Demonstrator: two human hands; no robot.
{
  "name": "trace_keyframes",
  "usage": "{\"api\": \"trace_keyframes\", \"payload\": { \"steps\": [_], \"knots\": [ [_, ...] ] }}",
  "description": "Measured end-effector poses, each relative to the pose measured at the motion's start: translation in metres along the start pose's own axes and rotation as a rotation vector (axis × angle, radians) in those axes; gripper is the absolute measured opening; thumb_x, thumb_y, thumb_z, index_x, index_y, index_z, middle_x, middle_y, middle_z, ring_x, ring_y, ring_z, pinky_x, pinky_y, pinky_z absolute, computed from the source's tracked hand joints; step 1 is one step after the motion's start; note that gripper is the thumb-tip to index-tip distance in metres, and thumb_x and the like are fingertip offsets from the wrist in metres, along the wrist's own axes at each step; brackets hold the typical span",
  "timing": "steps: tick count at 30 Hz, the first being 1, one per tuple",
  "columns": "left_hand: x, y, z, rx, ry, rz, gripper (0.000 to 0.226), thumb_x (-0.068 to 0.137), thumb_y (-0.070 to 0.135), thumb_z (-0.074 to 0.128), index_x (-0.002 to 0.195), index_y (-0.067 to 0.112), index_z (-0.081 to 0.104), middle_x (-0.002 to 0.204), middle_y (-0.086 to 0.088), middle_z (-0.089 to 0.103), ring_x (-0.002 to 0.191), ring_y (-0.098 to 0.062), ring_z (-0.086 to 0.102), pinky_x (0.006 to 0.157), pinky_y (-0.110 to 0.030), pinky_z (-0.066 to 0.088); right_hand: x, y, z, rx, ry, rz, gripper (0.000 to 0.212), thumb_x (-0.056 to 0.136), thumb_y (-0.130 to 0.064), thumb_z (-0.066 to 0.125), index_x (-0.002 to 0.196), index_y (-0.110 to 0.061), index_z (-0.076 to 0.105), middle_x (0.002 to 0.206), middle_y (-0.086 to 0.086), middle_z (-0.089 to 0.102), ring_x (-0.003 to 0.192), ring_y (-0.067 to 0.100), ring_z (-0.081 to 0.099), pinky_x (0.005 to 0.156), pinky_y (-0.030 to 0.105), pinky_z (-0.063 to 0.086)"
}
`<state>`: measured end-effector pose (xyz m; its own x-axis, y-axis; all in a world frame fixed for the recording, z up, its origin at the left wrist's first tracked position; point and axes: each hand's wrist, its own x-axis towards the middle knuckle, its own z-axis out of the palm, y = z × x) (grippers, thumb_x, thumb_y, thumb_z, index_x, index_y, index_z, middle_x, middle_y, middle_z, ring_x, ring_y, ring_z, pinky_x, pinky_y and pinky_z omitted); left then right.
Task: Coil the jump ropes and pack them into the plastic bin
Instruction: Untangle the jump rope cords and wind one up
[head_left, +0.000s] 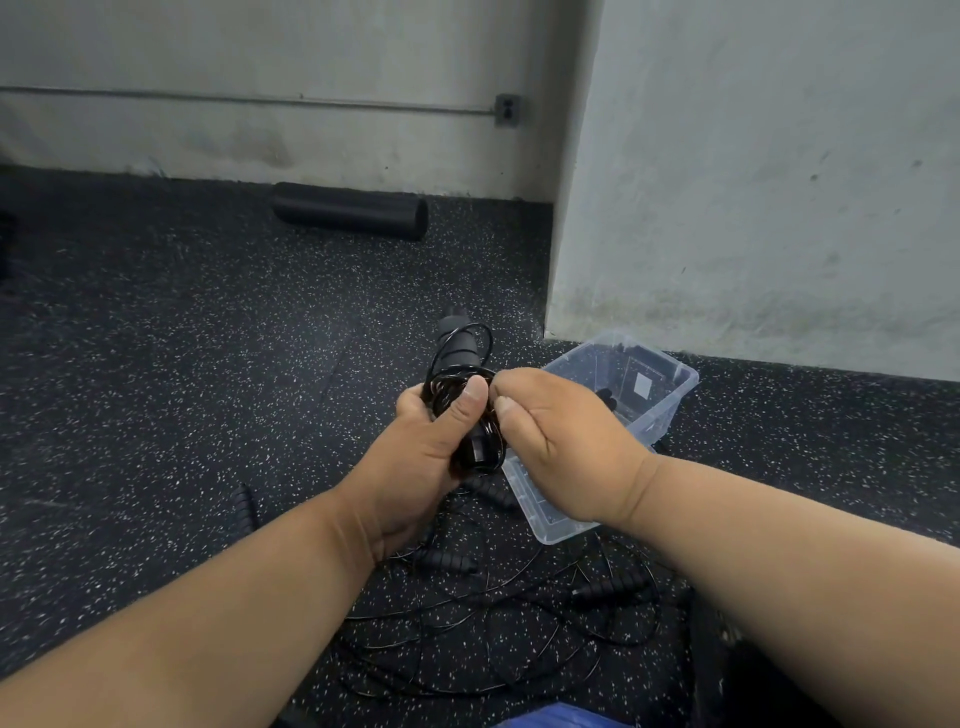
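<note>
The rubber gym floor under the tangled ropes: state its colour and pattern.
Black rubber floor flecked with small white specks, seen in the head view.

Coiled jump rope (470, 410): thin black cord wound in tight loops w/ black foam handles bundled in, one handle poking up and away past the coil; held up off the floor, just left of the bin.

Plastic bin (660, 410): clear, rectangular, no lid, sitting on the speckled floor near the wall corner, angled diagonally. White label on its far inner side; a couple of dark items inside, prob. rope handles, hard to tell through the plastic.

Loose jump ropes (498, 623): black cords tangled on the floor below the bin, w/ several ribbed black handles scattered among them, uncoiled.
</note>
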<state>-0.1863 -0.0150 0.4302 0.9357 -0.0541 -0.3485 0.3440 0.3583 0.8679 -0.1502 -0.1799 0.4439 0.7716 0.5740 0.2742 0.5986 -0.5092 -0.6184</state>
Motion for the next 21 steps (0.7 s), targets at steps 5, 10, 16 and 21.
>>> {"api": "trace_keyframes", "payload": {
  "steps": [5,10,16,21],
  "knots": [
    [-0.001,0.000,0.006,-0.090,0.041,0.032,0.077,0.082,0.039,0.074,0.141,0.012,0.033,0.119,-0.019,0.068,0.092,-0.025,0.076,0.069,-0.036,0.064,-0.008,0.003,0.010,-0.134,-0.010,-0.064,0.021,0.096,-0.041,0.045,0.097,-0.020,0.042,0.078,-0.014,0.040,0.070,0.012,0.039,0.065,0.034,0.028],
    [-0.001,0.006,0.008,-0.098,0.020,0.022,0.076,0.082,0.038,0.074,0.141,0.012,0.034,0.127,-0.021,0.068,0.094,-0.025,0.076,0.072,-0.036,0.064,-0.012,0.005,0.015,0.004,0.073,0.014,0.029,0.095,-0.033,0.049,0.116,-0.016,0.037,0.063,-0.014,0.041,0.061,0.005,0.047,0.056,0.028,0.029],
    [0.001,0.005,0.003,-0.082,0.001,0.015,0.079,0.080,0.038,0.077,0.140,0.012,0.034,0.130,-0.023,0.067,0.105,-0.033,0.075,0.079,-0.045,0.065,-0.012,0.009,0.012,0.009,0.060,-0.074,0.026,0.096,-0.036,0.049,0.107,-0.012,0.045,0.072,-0.023,0.037,0.066,-0.005,0.045,0.064,0.028,0.028],
    [0.001,0.001,0.002,-0.075,0.025,0.027,0.083,0.075,0.039,0.080,0.139,0.012,0.036,0.131,-0.022,0.068,0.107,-0.032,0.074,0.076,-0.042,0.065,-0.011,0.010,0.017,0.022,0.063,-0.083,0.029,0.096,-0.040,0.047,0.105,-0.012,0.047,0.081,-0.022,0.035,0.069,-0.005,0.040,0.068,0.028,0.029]
  ]
}}
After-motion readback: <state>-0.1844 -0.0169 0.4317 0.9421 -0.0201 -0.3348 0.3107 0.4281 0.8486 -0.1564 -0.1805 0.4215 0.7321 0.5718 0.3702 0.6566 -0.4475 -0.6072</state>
